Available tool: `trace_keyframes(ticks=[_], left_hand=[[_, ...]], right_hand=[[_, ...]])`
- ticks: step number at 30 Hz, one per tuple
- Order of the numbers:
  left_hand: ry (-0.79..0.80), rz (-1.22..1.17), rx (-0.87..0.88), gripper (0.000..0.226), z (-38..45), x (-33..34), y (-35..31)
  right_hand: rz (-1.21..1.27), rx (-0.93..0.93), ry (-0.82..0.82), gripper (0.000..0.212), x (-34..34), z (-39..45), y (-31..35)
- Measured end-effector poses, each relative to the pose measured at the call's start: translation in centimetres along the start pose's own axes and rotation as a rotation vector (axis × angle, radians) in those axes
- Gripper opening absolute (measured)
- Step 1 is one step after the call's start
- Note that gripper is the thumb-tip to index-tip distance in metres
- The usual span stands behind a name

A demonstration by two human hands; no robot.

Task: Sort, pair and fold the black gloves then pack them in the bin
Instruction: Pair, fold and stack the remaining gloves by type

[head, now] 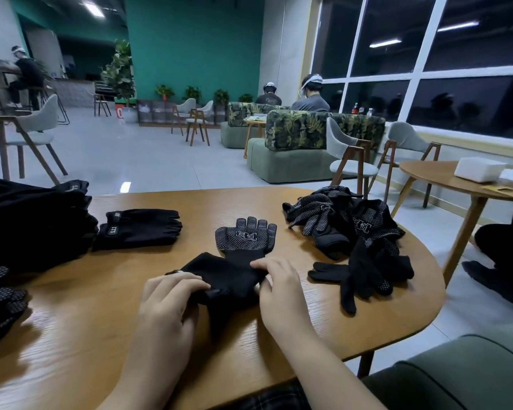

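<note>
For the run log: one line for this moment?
left hand + right hand: grip dotted glove cuff | stage: folding | unsorted pile: right

A wooden table point(279, 199) carries a dotted glove point(246, 235), fingerless gloves point(139, 227) and a glove pile point(356, 232).

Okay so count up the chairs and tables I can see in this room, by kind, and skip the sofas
Wooden-legged chairs with pale seats: 5, at far left, two mid-room, two by the window
Wooden tables: 3, the glove table, the round one on the right, a small one by the sofas
Total: 8
</note>
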State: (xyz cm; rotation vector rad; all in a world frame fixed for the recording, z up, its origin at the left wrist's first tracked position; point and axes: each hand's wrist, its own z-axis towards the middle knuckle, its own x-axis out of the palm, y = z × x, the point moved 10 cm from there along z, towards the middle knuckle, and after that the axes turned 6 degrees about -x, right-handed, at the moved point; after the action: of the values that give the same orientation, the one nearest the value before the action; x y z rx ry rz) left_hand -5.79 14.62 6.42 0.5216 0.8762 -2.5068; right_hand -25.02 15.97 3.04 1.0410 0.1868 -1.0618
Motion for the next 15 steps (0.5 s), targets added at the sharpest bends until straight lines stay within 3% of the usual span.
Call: trace_keyframes(ticks=[5,9,15], left_hand=[[-0.132,0.085,-0.089,0.039,-0.4,-1.6,0.8],[-0.202,0.22,-0.088,0.038,-0.9,-2.3,-0.5],[-0.124,0.322,0.051,0.037,-1.4,-0.9,-1.1]], right_hand=[[-0.007,0.085,-0.052,0.025,-1.8,0.2,-1.3],[-0.213,0.091,-0.062,0.026,-4.7,0.5,-2.6],[-0.522,0.238,0.112,0.035,-6.9,3.4,-7.8]])
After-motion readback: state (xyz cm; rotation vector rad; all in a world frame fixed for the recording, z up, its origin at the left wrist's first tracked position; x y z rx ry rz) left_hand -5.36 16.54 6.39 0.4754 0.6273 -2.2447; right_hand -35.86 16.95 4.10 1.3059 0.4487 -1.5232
